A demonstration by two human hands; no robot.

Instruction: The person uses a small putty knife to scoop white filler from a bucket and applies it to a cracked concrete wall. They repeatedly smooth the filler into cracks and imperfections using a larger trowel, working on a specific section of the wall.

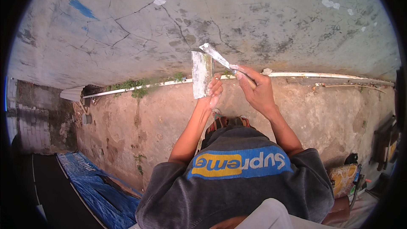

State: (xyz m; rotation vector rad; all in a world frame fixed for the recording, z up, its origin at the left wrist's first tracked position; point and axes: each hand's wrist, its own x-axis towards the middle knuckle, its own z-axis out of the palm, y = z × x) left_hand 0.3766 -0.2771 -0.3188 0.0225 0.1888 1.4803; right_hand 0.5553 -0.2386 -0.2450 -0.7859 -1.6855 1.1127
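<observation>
Two Tools: a Putty Knife [215, 56] and a Flat Plate [201, 76]

The person's right grip [259, 91] is closed round the knife's handle; the white-smeared blade reaches up and leftward from it, its tip by the plate's top edge, though whether they touch cannot be told. The left grip [215, 89] is curled at the plate's lower right edge, holding it; the whitened plate rises above and left of those fingers. Beyond stands a cracked grey wall [127, 10], a pale pipe [305, 74] along its foot.

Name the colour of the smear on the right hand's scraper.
White smear, best seen in the head view.
</observation>
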